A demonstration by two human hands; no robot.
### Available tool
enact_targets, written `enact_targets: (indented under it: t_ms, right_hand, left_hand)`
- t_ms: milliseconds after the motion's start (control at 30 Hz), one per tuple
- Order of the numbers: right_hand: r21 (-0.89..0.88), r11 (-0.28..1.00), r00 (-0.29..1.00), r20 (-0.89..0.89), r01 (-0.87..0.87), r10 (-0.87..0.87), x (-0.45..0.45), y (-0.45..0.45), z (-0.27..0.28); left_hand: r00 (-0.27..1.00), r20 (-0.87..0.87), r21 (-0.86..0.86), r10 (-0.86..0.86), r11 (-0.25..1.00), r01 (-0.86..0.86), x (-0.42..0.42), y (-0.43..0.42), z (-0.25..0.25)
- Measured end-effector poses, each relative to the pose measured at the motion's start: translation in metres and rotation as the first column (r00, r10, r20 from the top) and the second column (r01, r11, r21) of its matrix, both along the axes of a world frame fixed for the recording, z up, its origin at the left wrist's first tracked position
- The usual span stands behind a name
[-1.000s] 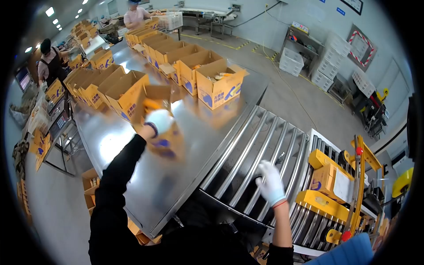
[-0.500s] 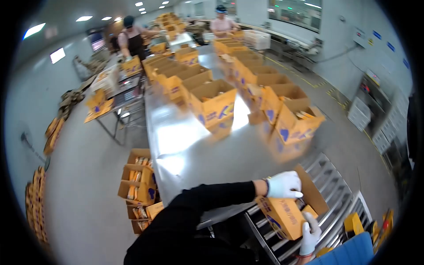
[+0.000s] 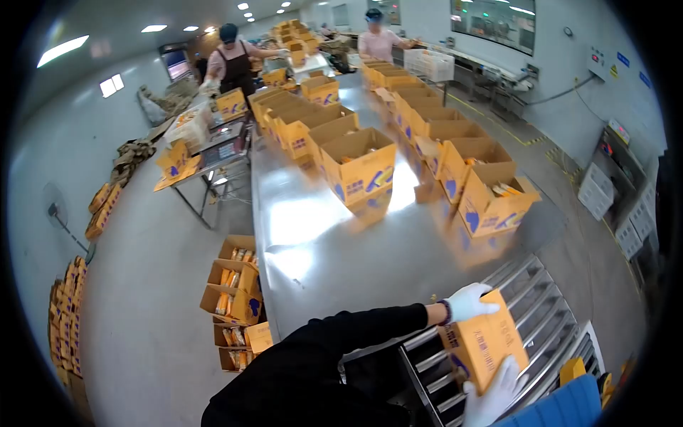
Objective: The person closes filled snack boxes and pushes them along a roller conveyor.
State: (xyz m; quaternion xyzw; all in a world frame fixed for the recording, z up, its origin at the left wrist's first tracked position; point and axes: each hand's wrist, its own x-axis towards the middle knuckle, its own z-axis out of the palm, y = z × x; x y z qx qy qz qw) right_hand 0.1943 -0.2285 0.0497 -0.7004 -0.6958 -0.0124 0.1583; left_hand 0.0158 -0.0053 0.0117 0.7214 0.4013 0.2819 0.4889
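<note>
An orange cardboard box (image 3: 484, 341) with printed lettering sits at a slant on the roller conveyor (image 3: 544, 299), its top flaps folded down. My left hand (image 3: 469, 302), in a white glove, grips the far left corner of the box with its fingers over the top edge. At the near end, my gloved right hand (image 3: 496, 393) presses its fingers and thumb around the box's lower edge. What the box holds is hidden under the flaps.
Two rows of open boxes (image 3: 359, 167) stand on the shiny metal table (image 3: 320, 249). More filled boxes (image 3: 231, 277) are on the floor at left. Two co-workers (image 3: 231, 60) stand at the far end. A blue object (image 3: 569, 406) and a tape dispenser (image 3: 571, 370) are near my right hand.
The box's raised far flap has been folded down. My left hand has shifted to the far corner and my right hand's fingers now lie on the near side.
</note>
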Motion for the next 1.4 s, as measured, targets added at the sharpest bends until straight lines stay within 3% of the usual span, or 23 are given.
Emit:
enact_targets:
  t_ms: [100,133,167,233,300,400,433,500,567,600,700,767,833,967,1000,1067,1133,1167,1200,1233,1300,1333,1400]
  right_hand:
    - [0.029,0.935,0.929,0.098,0.355,-0.356,0.043,0.022,-0.014]
    - [0.122,0.934,0.936,0.06,0.337,-0.346,0.059,0.028,-0.012]
    - [0.06,0.908,0.907,0.063,0.414,-0.417,0.065,0.04,-0.005]
    - [0.143,0.918,0.884,0.251,0.369,-0.394,0.102,0.045,-0.027]
    - [0.107,0.897,0.875,0.198,0.429,-0.442,0.115,0.034,-0.021]
    - [0.154,0.858,0.846,0.156,0.49,-0.51,0.128,0.013,-0.025]
    - [0.156,0.843,0.831,0.152,0.515,-0.536,0.134,0.011,-0.029]
    - [0.181,0.823,0.8,0.198,0.538,-0.566,0.153,0.006,-0.04]
    - [0.185,0.798,0.767,0.22,0.574,-0.603,0.161,0.002,-0.039]
    - [0.172,0.797,0.763,0.231,0.579,-0.604,0.159,-0.002,-0.034]
    - [0.229,0.847,0.833,0.183,0.48,-0.522,0.148,-0.008,-0.022]
    - [0.328,0.884,0.939,-0.199,0.333,-0.28,0.129,-0.007,-0.054]
    - [0.002,0.949,0.766,-0.592,0.315,-0.252,0.095,0.003,-0.071]
    - [0.352,0.886,0.753,-0.658,0.3,0.007,0.045,0.028,-0.056]
    - [0.356,0.903,0.936,-0.332,0.239,-0.117,0.039,0.028,-0.023]
    - [0.256,0.962,0.96,-0.228,-0.099,0.16,0.019,0.027,-0.007]
    - [0.171,0.915,0.918,-0.101,-0.364,0.384,0.005,0.034,-0.019]
    - [0.32,0.902,0.864,-0.319,-0.29,0.391,0.008,0.039,-0.052]
    - [0.131,0.96,0.735,-0.62,-0.248,0.275,0.014,0.037,-0.023]
    - [-0.056,0.963,0.531,-0.842,-0.262,0.095,0.018,0.037,0.008]
    - [0.069,0.988,0.653,-0.743,-0.14,0.145,0.026,0.065,-0.014]
    - [0.197,0.968,0.931,-0.299,-0.154,0.209,0.031,0.071,-0.007]
    - [0.246,0.968,0.986,-0.144,-0.052,0.089,0.032,0.081,0.017]
  left_hand:
    - [0.929,0.229,0.072,0.292,0.946,-0.315,0.105,-0.014,-0.039]
    - [0.96,0.252,-0.113,0.126,0.989,-0.1,0.119,-0.039,-0.002]
    - [0.926,0.351,0.176,0.137,0.962,-0.209,0.157,-0.065,-0.023]
    - [0.8,0.33,-0.098,-0.502,0.824,0.558,0.182,-0.076,-0.042]
    - [0.666,0.285,-0.215,-0.69,0.631,0.746,0.167,-0.069,-0.031]
    - [0.961,-0.098,0.385,-0.258,0.881,0.276,0.103,-0.009,0.046]
    - [0.941,-0.335,0.689,0.037,0.691,0.218,0.094,0.03,0.055]
    - [0.778,-0.258,0.966,0.573,0.179,0.188,0.077,0.09,0.063]
    - [0.665,-0.563,0.747,0.49,0.646,0.157,0.068,0.128,0.068]
    - [0.611,-0.664,0.674,0.431,0.698,0.24,0.063,0.145,0.061]
    - [0.715,-0.604,0.723,0.352,0.62,0.306,0.058,0.134,0.053]
    - [0.816,-0.505,0.798,0.28,0.512,0.319,0.038,0.093,0.054]
    - [0.86,-0.503,0.766,0.087,0.505,0.397,0.003,0.055,0.062]
    - [0.838,-0.477,0.706,-0.266,0.451,0.546,-0.053,0.006,0.085]
    - [0.89,-0.351,0.7,-0.292,0.549,0.456,-0.063,-0.007,0.091]
    - [0.915,-0.04,0.334,-0.4,0.858,0.39,-0.075,-0.007,0.083]
    - [0.84,0.13,0.114,-0.527,0.849,0.515,-0.071,0.003,0.079]
    - [0.858,0.176,-0.013,-0.482,0.871,0.491,-0.061,0.006,0.074]
    - [0.884,0.042,-0.023,-0.466,0.884,0.467,-0.05,0.018,0.069]
    - [0.896,-0.091,-0.023,-0.435,0.9,0.435,-0.036,0.03,0.062]
    - [0.941,-0.067,0.575,-0.331,0.758,0.307,-0.001,0.049,0.02]
    - [0.971,-0.111,0.698,-0.21,0.679,0.227,0.009,0.052,0.004]
    - [0.997,-0.074,0.812,0.034,0.582,0.041,0.022,0.053,-0.002]
